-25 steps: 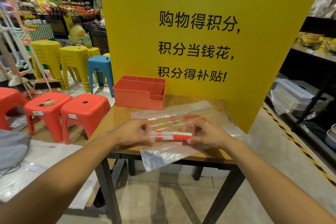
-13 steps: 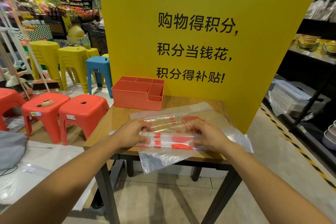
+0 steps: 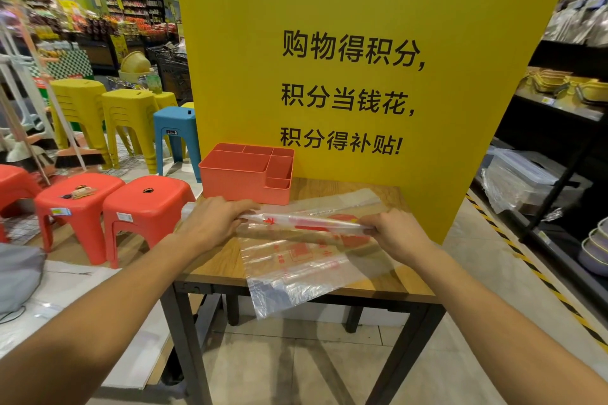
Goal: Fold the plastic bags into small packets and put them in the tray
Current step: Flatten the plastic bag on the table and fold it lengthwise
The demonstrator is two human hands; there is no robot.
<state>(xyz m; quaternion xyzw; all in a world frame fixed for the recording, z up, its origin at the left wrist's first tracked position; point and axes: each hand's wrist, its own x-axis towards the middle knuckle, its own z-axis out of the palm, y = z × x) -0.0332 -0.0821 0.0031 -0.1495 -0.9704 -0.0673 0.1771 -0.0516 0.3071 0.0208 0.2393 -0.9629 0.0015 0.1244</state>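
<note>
Two hands are holding a folded clear plastic bag w/ red print (image 3: 309, 222) over the wooden worktop (image 3: 217, 261).

The left hand (image 3: 214, 223) is pinching the left end of this long narrow strip & the right hand (image 3: 396, 233) is pinching the right end, so each grip is closed on the bag. Under it a flat clear plastic bag w/ red print (image 3: 306, 273) is lying on the worktop, its near corner hanging over the edge. The orange plastic tray w/ compartments (image 3: 243, 187) is standing at the back-left corner, just behind the left hand, in front of a big yellow sign board (image 3: 329, 10).
</note>
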